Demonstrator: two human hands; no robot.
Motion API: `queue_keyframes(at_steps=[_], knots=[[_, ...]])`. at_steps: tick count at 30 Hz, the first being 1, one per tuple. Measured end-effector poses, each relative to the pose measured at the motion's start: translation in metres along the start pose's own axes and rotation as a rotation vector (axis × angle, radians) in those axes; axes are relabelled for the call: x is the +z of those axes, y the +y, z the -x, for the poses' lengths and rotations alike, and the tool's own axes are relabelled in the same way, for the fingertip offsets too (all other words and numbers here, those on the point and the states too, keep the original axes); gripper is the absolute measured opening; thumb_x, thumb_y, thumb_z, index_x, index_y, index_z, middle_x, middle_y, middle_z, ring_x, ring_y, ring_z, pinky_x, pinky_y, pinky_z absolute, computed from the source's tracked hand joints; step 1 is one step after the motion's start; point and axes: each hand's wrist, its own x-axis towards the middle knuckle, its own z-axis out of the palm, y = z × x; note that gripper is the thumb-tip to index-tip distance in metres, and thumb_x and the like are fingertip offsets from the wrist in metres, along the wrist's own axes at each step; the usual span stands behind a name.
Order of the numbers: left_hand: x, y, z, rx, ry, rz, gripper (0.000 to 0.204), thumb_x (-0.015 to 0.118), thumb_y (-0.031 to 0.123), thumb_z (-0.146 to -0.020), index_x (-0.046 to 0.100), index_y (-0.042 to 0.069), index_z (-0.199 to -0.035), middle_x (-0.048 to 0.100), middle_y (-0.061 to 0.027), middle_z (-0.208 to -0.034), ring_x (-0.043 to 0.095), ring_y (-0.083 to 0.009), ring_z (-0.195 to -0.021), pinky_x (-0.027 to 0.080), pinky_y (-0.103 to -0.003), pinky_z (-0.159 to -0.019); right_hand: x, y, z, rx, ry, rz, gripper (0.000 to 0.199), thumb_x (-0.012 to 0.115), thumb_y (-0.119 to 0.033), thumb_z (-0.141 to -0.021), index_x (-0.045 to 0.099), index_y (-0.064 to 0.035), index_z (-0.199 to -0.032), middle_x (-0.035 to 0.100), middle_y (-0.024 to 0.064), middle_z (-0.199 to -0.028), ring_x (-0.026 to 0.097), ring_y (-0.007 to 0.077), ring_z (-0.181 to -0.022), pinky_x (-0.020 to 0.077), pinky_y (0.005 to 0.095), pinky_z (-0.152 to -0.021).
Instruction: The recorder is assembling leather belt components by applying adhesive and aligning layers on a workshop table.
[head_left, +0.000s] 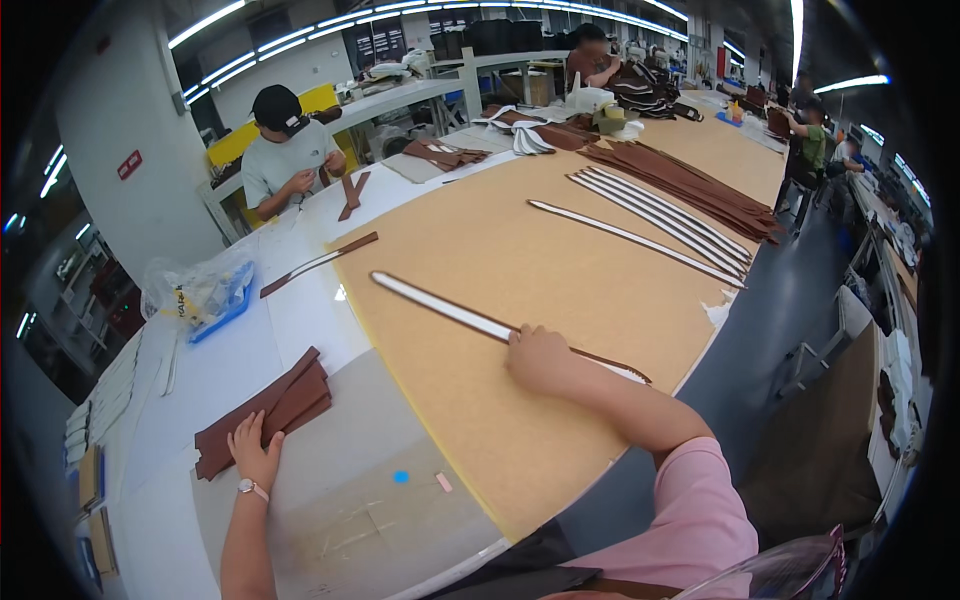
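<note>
My left hand [257, 450] lies on a small stack of brown leather-like strips [290, 395], its fingers spread over the near edge of the pile. On the tan board [450, 240] rests a long white strip with brown edges [440, 303], running from upper left to lower right. My right hand [545, 360] is closed over this strip near its right part, fingers curled down and partly hidden. A similar edged strip [630, 240] lies farther back, beside several more edged strips [665, 215] set side by side.
A heap of long brown strips [680, 185] covers the board's far right. At left stands a blue tray [225, 305] with clear plastic bags. A brown-and-white strip [318, 265] crosses the board's left edge. Across the table a person [290, 150] in a cap handles a piece.
</note>
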Motion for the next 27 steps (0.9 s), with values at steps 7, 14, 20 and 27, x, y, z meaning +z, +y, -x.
queue_keyframes(at_steps=[7,14,20,27], knots=[[-0.003,0.000,-0.001,-0.003,-0.032,-0.015,0.062,0.067,0.043,-0.089,0.053,0.016,-0.143,0.051,-0.0117,-0.147,0.042,-0.0305,-0.138,0.018,-0.057,-0.120,-0.020,0.009,0.021,-0.248,0.030,0.107,0.046,0.052,-0.018,-0.096,0.054,-0.0036,-0.139,0.061,0.0178,-0.116,0.063,0.0330,-0.101,0.0552,0.0424,-0.081],[0.009,-0.021,-0.026,-0.107,-0.224,-0.091,0.095,0.062,0.069,-0.083,0.030,0.021,-0.158,0.029,-0.0132,-0.163,0.024,-0.0351,-0.150,0.008,-0.067,-0.117,-0.009,0.025,-0.006,-0.165,0.170,0.042,0.038,0.055,-0.015,-0.093,0.061,-0.0053,-0.130,0.060,0.0159,-0.113,0.064,0.0296,-0.097,0.0552,0.0410,-0.077],[0.010,-0.014,-0.059,-0.127,-0.348,-0.061,0.098,0.061,0.072,-0.082,0.028,0.021,-0.159,0.025,-0.0122,-0.165,0.019,-0.0347,-0.153,0.007,-0.068,-0.117,-0.031,0.054,-0.005,-0.148,0.017,-0.134,0.047,0.060,-0.027,-0.094,0.057,-0.0083,-0.137,0.063,0.0188,-0.111,0.065,0.0352,-0.098,0.0544,0.0434,-0.082],[0.020,-0.009,-0.086,-0.123,-0.359,-0.056,0.097,0.063,0.071,-0.082,0.030,0.020,-0.158,0.027,-0.0106,-0.164,0.018,-0.0341,-0.153,0.008,-0.069,-0.116,-0.056,0.056,0.023,-0.238,-0.177,-0.086,0.069,0.073,-0.041,-0.085,0.051,-0.0119,-0.144,0.069,0.0187,-0.106,0.067,0.0355,-0.102,0.0525,0.0456,-0.086]])
